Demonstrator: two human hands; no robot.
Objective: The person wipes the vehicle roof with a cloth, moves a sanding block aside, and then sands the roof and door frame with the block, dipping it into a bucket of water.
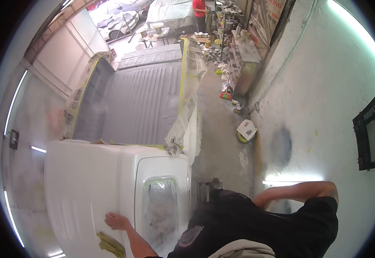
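My left hand (pixel 116 221) rests on the white cab roof (pixel 84 185) of a pickup, fingers spread and nothing in them. An olive-green cloth (pixel 111 245) lies on the roof just below that hand, apart from it. Beside the hand is the cab's side window (pixel 160 210), covered with clear film and edged with green tape. My right arm is bent, its forearm running back to my waist; the fingers of my right hand are hidden there against my dark clothing.
A grey truck bed (pixel 140 103) has taped newspaper (pixel 181 127) along its edges. Cans and a shelf (pixel 245 56) line the right wall. A paper-topped bucket (pixel 246 130) stands on the floor. A person in red (pixel 199 7) stands at the back.
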